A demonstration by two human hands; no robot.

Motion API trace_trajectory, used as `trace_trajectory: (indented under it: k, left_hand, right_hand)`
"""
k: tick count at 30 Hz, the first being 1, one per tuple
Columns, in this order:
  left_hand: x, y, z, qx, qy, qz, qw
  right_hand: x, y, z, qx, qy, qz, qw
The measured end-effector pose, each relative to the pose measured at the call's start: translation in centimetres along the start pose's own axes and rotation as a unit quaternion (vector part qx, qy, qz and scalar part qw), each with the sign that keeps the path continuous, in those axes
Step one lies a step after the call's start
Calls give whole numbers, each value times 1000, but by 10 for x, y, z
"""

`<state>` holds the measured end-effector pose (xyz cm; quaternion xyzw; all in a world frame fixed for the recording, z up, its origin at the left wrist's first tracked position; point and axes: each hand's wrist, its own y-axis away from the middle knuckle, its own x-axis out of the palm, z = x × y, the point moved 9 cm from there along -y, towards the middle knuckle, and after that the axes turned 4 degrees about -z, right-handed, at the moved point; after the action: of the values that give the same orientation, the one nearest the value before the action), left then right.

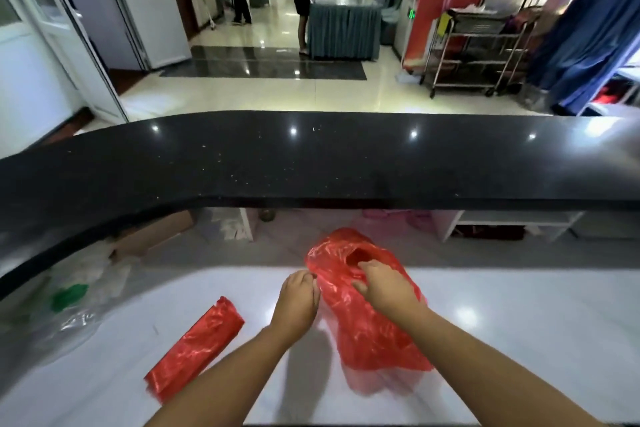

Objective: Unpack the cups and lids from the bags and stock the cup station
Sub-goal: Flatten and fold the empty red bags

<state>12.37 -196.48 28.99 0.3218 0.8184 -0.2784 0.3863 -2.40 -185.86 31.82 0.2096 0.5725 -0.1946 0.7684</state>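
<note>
At lower centre of the frame, a thin, crinkly red plastic bag (367, 333) is sitting on the white countertop (519, 340). The left hand (299, 298) is pinching its mouth edge and the right hand (384, 288) is gripping the opposite rim. The film is probably light, limp and slippery, so it is best held at the rim.

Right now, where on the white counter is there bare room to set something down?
Free: the white counter right of the red bag, and the black ledge behind it. Crowded: the left, with the red roll and clear plastic bags.
</note>
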Motion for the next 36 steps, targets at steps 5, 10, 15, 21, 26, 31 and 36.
trace_trajectory:
  k: [5, 10, 15, 21, 26, 31, 36]
  left_hand:
    - [2, 10, 1, -147, 71, -25, 986]
    - [13, 34, 5, -255, 82, -4, 964]
    - [68, 69, -4, -405, 221, 195, 866]
    - [65, 47, -7, -391, 323, 119, 854]
    - [44, 27, 0, -368, 374, 82, 847]
    - [19, 14, -6, -370, 441, 56, 815]
    - [20, 32, 17, -455, 495, 25, 740]
  right_hand:
    - [20, -8, -11, -11, -45, 25, 999]
    - [7, -14, -26, -49, -62, -11, 997]
    - [0, -7, -33, -151, -75, -25, 985]
    - [-25, 34, -50, -173, -109, -148, 968]
    - [19, 42, -82, 14, -84, 50, 995]
    - [18, 42, -75, 62, -198, 24, 978]
    - [-23, 54, -92, 137, -417, -60, 896]
